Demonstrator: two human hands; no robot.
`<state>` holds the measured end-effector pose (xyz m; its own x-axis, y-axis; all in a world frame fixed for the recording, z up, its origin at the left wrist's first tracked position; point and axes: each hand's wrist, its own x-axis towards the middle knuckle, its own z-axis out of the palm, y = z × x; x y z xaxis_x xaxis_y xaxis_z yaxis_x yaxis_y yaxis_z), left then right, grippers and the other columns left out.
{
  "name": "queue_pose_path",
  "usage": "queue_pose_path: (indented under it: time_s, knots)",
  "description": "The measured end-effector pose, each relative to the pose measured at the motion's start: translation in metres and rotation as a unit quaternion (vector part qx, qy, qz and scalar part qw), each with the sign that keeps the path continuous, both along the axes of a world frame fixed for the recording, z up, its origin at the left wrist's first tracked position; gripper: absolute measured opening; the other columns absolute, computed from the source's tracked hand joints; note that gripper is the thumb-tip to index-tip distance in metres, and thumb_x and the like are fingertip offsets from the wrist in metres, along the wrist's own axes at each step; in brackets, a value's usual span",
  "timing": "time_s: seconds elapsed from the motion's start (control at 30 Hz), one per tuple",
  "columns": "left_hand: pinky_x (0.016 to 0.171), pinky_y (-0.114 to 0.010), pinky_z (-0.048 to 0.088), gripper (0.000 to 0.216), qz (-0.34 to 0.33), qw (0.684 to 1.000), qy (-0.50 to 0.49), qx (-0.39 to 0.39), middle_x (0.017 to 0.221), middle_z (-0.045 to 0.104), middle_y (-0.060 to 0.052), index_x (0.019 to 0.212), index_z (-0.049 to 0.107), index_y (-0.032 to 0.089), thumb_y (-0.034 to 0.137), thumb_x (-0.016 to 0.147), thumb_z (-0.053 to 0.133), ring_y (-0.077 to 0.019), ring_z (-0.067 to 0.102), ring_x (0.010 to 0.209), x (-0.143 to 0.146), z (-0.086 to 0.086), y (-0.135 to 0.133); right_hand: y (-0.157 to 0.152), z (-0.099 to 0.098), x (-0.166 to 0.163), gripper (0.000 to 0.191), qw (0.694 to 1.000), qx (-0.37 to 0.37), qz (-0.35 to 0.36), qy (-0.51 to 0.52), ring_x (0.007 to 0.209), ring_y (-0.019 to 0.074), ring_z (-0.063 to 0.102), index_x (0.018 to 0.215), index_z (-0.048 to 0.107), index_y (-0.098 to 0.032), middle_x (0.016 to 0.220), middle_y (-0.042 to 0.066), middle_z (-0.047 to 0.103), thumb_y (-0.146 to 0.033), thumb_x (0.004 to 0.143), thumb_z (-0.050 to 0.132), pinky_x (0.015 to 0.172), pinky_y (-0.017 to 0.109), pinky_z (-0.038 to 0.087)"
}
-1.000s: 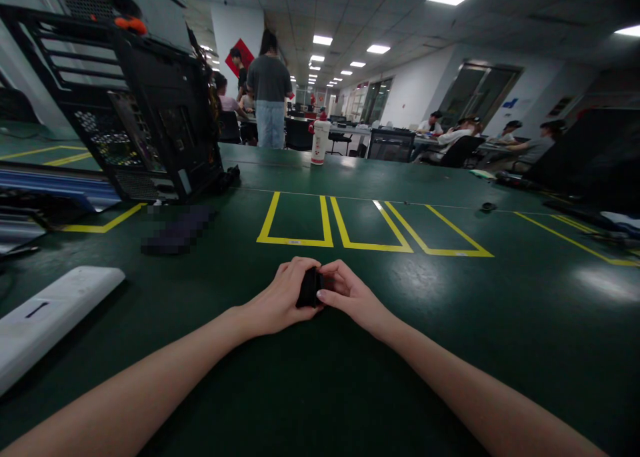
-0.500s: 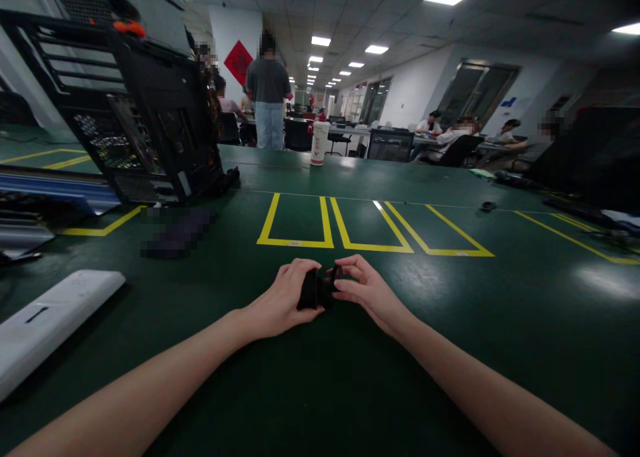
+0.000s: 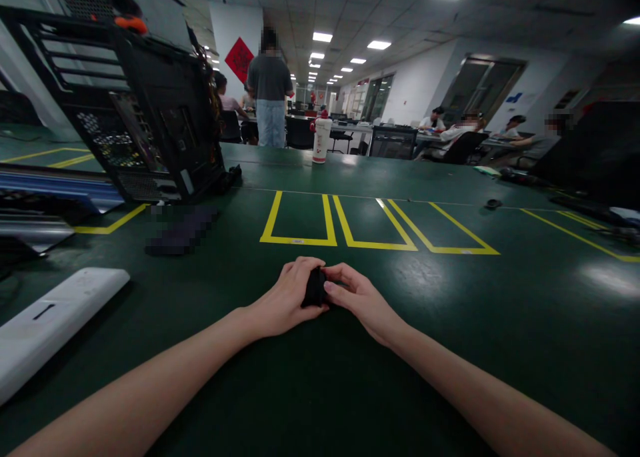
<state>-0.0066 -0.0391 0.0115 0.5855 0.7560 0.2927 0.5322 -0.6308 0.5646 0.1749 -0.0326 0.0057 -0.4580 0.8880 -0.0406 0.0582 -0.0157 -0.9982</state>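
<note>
A small black object (image 3: pixel 314 287) is held just above or on the green tabletop, straight in front of me; its exact kind does not show. My left hand (image 3: pixel 293 290) is wrapped around it from the left, fingers over the top and thumb along the near side. From the right, my right hand (image 3: pixel 353 293) pinches its right face with thumb and forefinger. The fingertips of both hands nearly meet at its upper edge. Much of the object is hidden by the fingers, and any seam between parts cannot be made out.
Yellow tape outlines (image 3: pixel 300 241) mark the table beyond my hands. To the left lie a white power-strip-like bar (image 3: pixel 65 317) and an open black computer case (image 3: pixel 165 123). A white bottle (image 3: pixel 321 140) stands at the back; a small black ring-like piece (image 3: pixel 493 204) lies right. People are behind.
My right hand has moved left, bringing a small black piece from a slight gap up against the black object in my left hand. The left hand stays almost where it was.
</note>
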Motion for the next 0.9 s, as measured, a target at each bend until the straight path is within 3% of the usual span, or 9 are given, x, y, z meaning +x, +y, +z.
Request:
queue_pose_path:
  time_s: [0.33, 0.53, 0.73, 0.9]
  knots:
    - [0.09, -0.044, 0.038, 0.053, -0.003, 1.0, 0.002, 0.004, 0.116, 0.04, -0.008, 0.119, 0.028, 0.023, 0.026, 0.076, 0.059, -0.0246, 0.041, 0.107, -0.0007, -0.0021, -0.0003, 0.0045, -0.008, 0.0013, 0.02, 0.999, 0.03, 0.026, 0.009, 0.09, 0.016, 0.057, 0.096, 0.052, -0.021, 0.097, 0.001, 0.056, -0.024, 0.076, 0.056, 0.08, 0.035, 0.048]
    - [0.089, -0.045, 0.038, 0.055, 0.001, 1.0, -0.005, 0.002, 0.115, 0.04, -0.008, 0.12, 0.026, 0.024, 0.022, 0.075, 0.058, -0.0248, 0.043, 0.105, 0.0002, -0.0035, 0.0013, -0.0006, -0.0064, 0.0012, 0.026, 0.995, 0.096, 0.033, -0.014, 0.105, 0.0189, 0.051, 0.099, 0.049, -0.024, 0.107, 0.002, 0.049, -0.017, 0.075, 0.056, 0.082, 0.035, 0.049]
    - [0.088, -0.044, 0.039, 0.054, -0.002, 1.0, -0.007, -0.006, 0.114, 0.041, -0.008, 0.119, 0.028, 0.024, 0.023, 0.075, 0.059, -0.0247, 0.044, 0.105, -0.0001, 0.0011, -0.0012, 0.0025, -0.0055, 0.0011, 0.017, 0.998, 0.061, 0.025, -0.006, 0.099, 0.018, 0.054, 0.094, 0.048, -0.022, 0.104, 0.002, 0.051, -0.026, 0.079, 0.053, 0.079, 0.035, 0.05]
    - [0.086, -0.046, 0.04, 0.054, 0.005, 1.0, -0.017, 0.001, 0.113, 0.043, -0.008, 0.119, 0.029, 0.026, 0.024, 0.075, 0.06, -0.0256, 0.045, 0.104, 0.0009, -0.0025, 0.001, 0.0051, -0.0072, -0.0003, 0.025, 0.999, 0.04, 0.012, -0.018, 0.098, 0.0182, 0.054, 0.101, 0.047, -0.022, 0.106, 0.004, 0.051, -0.028, 0.077, 0.055, 0.082, 0.037, 0.048]
